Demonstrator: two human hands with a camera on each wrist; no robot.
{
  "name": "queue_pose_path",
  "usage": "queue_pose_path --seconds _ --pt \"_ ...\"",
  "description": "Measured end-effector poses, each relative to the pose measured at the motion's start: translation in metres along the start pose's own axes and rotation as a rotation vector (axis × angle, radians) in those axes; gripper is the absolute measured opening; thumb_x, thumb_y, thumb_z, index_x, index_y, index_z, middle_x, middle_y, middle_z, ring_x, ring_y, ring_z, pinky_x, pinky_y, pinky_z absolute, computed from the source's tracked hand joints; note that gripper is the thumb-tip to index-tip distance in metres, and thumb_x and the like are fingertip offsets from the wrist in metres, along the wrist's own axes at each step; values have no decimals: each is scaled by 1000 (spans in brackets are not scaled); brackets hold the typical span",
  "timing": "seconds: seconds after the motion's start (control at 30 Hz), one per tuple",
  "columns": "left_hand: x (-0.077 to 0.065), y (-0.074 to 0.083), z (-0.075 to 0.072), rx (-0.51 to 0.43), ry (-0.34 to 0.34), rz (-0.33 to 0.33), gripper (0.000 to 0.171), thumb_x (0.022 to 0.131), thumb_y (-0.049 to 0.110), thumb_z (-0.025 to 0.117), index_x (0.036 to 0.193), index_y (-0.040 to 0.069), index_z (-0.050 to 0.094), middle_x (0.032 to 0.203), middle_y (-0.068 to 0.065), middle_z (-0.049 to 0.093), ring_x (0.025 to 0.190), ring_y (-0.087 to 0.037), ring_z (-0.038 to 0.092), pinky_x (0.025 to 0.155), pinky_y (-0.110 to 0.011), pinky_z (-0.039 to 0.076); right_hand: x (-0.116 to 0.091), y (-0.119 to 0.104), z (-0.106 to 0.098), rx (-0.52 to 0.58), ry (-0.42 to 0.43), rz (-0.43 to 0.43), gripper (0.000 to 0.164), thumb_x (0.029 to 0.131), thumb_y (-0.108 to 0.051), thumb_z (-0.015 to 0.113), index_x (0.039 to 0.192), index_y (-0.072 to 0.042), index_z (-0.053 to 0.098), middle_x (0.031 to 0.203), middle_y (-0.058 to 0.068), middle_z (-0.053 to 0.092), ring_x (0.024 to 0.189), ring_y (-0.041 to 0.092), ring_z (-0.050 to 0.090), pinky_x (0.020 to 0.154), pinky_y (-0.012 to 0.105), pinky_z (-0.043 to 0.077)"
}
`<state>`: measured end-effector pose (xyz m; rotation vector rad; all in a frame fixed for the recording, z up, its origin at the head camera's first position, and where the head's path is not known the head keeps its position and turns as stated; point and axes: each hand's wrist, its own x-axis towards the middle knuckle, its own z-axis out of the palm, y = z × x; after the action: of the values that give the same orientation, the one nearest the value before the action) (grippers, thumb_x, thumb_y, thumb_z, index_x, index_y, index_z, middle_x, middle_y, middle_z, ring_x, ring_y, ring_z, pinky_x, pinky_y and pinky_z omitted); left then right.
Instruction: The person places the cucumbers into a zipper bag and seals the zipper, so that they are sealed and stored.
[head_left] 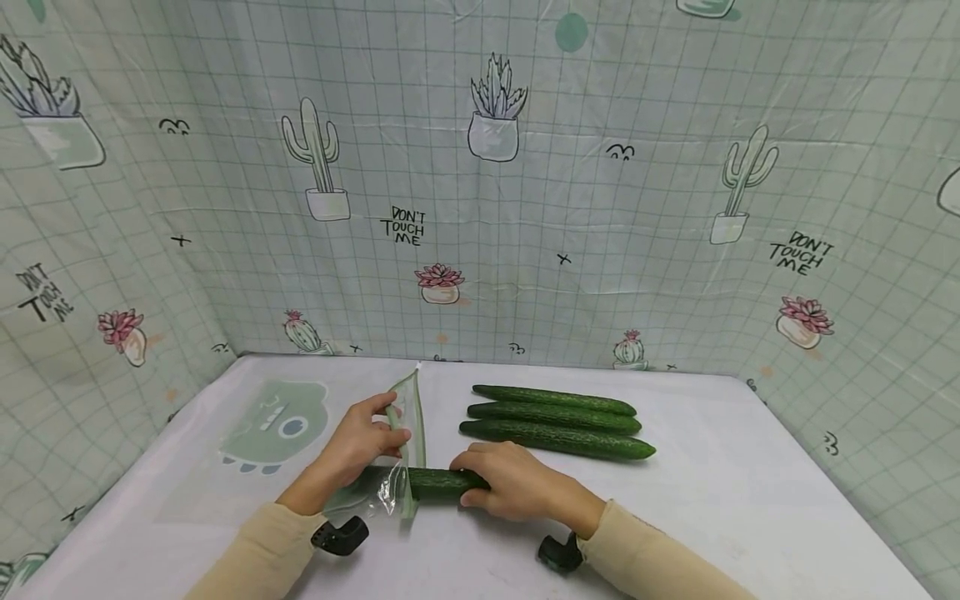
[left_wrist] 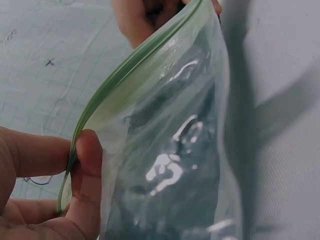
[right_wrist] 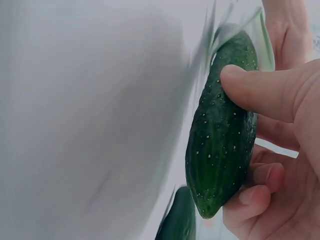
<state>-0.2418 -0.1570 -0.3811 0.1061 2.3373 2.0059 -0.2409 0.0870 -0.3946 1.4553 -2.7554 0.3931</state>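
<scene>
A clear zip bag (head_left: 386, 492) with a green seal strip is pinched at its mouth by my left hand (head_left: 367, 437). In the left wrist view, thumb and fingers grip the green edge of the bag (left_wrist: 165, 165), and the mouth gapes. My right hand (head_left: 513, 483) holds a dark green cucumber (head_left: 438, 483), whose far part lies inside the bag. The right wrist view shows the thumb on one side of the bumpy cucumber (right_wrist: 220, 140) and fingers behind it, its tapered end sticking out past the hand.
Several things lie on the white table (head_left: 712, 517): three cucumbers (head_left: 555, 417) side by side beyond my right hand, and a flat bag with a green cartoon print (head_left: 273, 425) at the left. A cactus-patterned cloth (head_left: 525, 217) hangs around the back and sides.
</scene>
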Motion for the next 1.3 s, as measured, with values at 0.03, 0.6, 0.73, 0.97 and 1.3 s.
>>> queue_pose_path --seconds 0.03,0.6,0.73,0.97,1.3 --pt "0 0 0 -1 3 0 73 84 -12 61 147 -9 23 127 -28 39 63 -20 59 63 -35 54 3 -2 1 1 0 -6 37 90 -33 67 123 -18 63 110 -8 61 96 6 60 80 31 49" --pt "-2 5 -1 -4 -14 -4 71 87 -9 62 148 -5 26 128 -27 39 64 -18 58 66 -38 55 47 -16 16 128 -28 -64 33 88 -32 69 117 -15 67 111 -9 65 99 0 57 83 21 46" --pt "-2 5 -2 12 -38 -9 70 88 -8 61 148 -5 25 131 -27 37 65 -18 57 66 -37 54 51 -11 16 191 -60 -77 33 88 -31 69 118 -17 68 113 -10 65 100 0 58 84 20 46" --pt "-1 2 -2 30 -41 -15 69 87 -9 61 147 -7 26 127 -27 40 66 -17 56 64 -35 54 61 -3 16 263 -145 -145 20 84 -29 71 100 -16 70 99 -12 63 93 0 55 82 17 42" --pt "-2 1 -5 20 -54 -19 70 86 -10 60 147 -8 25 128 -29 39 67 -16 56 64 -35 54 64 -8 16 321 -164 -107 14 82 -22 68 93 -13 70 88 -12 58 78 0 50 71 16 40"
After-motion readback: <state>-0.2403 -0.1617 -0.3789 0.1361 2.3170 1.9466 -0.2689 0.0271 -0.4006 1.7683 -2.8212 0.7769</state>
